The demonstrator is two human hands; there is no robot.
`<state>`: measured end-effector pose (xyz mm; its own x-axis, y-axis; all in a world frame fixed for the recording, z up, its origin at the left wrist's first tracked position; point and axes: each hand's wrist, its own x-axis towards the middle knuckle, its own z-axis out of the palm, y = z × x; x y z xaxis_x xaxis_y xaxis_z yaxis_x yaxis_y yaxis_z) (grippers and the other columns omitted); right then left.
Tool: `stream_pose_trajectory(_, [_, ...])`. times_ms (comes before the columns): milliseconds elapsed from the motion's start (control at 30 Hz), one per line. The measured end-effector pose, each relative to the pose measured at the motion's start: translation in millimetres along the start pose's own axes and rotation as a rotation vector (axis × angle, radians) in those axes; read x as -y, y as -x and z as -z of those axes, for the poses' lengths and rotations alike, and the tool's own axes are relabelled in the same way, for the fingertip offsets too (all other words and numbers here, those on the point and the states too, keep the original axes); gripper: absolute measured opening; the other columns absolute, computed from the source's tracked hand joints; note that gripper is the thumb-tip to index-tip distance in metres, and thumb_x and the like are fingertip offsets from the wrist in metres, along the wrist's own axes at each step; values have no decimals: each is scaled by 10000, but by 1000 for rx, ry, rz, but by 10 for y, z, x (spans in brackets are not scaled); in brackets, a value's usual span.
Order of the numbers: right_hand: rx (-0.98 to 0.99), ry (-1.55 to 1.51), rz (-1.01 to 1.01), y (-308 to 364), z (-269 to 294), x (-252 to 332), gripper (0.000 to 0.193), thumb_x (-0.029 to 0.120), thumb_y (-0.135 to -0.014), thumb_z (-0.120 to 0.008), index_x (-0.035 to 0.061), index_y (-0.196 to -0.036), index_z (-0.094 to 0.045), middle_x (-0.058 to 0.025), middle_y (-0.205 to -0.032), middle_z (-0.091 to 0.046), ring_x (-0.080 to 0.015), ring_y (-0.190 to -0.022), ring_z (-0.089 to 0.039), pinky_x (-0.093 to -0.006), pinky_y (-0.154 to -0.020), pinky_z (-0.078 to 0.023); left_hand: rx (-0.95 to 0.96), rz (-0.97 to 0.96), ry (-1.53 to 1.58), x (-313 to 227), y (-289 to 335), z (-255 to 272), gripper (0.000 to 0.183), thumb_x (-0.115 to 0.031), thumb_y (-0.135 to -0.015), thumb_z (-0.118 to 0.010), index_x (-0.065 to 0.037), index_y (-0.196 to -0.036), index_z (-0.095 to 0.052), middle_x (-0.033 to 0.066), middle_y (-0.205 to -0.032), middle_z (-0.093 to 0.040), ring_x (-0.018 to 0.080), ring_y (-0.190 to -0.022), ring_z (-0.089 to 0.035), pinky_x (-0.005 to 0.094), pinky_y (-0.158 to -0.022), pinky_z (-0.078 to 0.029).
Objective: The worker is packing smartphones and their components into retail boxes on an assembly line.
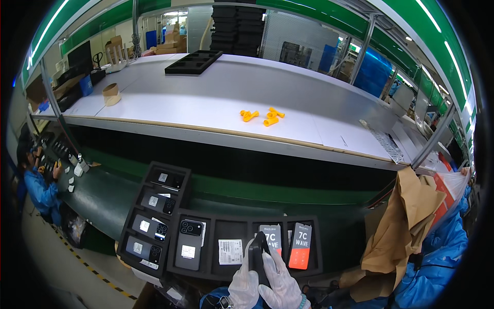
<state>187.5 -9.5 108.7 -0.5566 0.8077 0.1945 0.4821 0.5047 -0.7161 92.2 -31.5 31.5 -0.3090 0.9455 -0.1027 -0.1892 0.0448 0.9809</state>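
Worn on the head, the left of two side-by-side wide fisheye cameras looks down and forward over the person's left hand [244, 288] and right hand [283, 286], close at the lower edge. A black tray [230, 229] sits near the lens; the white tabletop [190, 98] spans the farther ground, and overhead lights [427, 14] slant at upper right.

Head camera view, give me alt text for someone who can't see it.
A gloved left hand and right hand hold a slim dark device over a black compartment tray of phones. A second tray of phones lies to its left; beyond, yellow pieces lie on a white bench.
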Motion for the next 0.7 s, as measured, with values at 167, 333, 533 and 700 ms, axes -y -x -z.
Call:
stream_pose_trajectory(167, [34, 32, -36, 5, -58, -49, 700, 223, -850, -570, 17, -1456, -288, -275, -1509, -186, -446, -1382, -227, -386, -1091, -290, 37, 37, 131, -57, -31, -85, 491, -448, -944, -449, -20, -1169, -535, 135, -970, -642, 265, -883, -636, 372, -779, -514])
stream_pose_trajectory(333, [52, 84, 23, -47, 41, 32, 680, 233, -854, -546, 42, -1457, -297, -270, -1501, -213, -454, -1374, -231, -398, -1077, -315, 58, 98, 267, -98, -23, -104, 512, -487, -934, -456, -26, -1138, -546, 127, -944, -637, 259, -855, -636, 368, -749, -520])
stream_pose_trajectory(533, [138, -35, -26, -45, 57, 81, 672, 250, -864, -506, 50, -1465, -281, -183, -1516, -255, -443, -1379, -223, -405, -1078, -313, 106, 310, 595, -214, -27, -18, 540, -533, -921, -464, -33, -1100, -559, 117, -914, -632, 252, -822, -636, 363, -713, -527])
stream_pose_trajectory(700, [72, -58, 52, -80, 29, 62, 771, 342, -833, -556, 4, -1460, -261, -204, -1503, -272, -434, -1389, -201, -478, -1104, -210, 122, 521, 914, -455, -174, 18, 566, -572, -910, -470, -38, -1069, -570, 109, -888, -627, 247, -795, -636, 360, -683, -533])
